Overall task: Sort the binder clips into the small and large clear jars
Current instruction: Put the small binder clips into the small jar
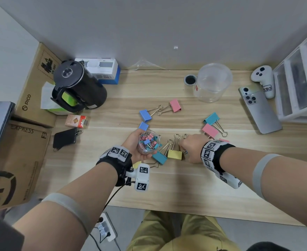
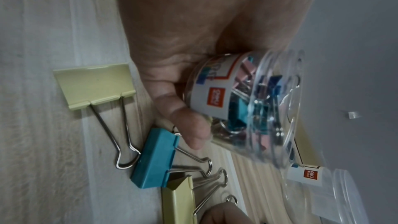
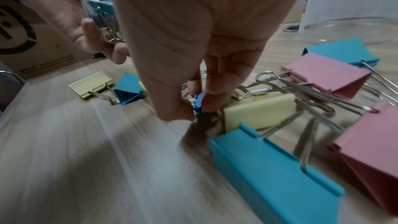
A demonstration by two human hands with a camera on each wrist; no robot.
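One small blue clip (image 3: 198, 102) is pinched between the right hand's (image 1: 191, 147) thumb and fingertips, seemingly just lifted from the table. The left hand (image 1: 133, 144) cups the small jar (image 1: 148, 143) nearby; next, carry it there and release.

Small blue clip (image 3: 198, 102) mostly covered by the right hand (image 3: 193, 40) pinching it; its handles hidden and its lower part lost in motion blur. In the head view this clip is out of sight behind that hand. Small jar (image 2: 247, 101) smeared along its rim in the left wrist view; label text unreadable, clip count inside cannot be told. Large jar (image 2: 336, 197) cut off at the bottom edge. Pink clip (image 3: 370, 156) cut by the right edge. Drawer unit (image 1: 301, 84) runs off frame, contents indistinct.
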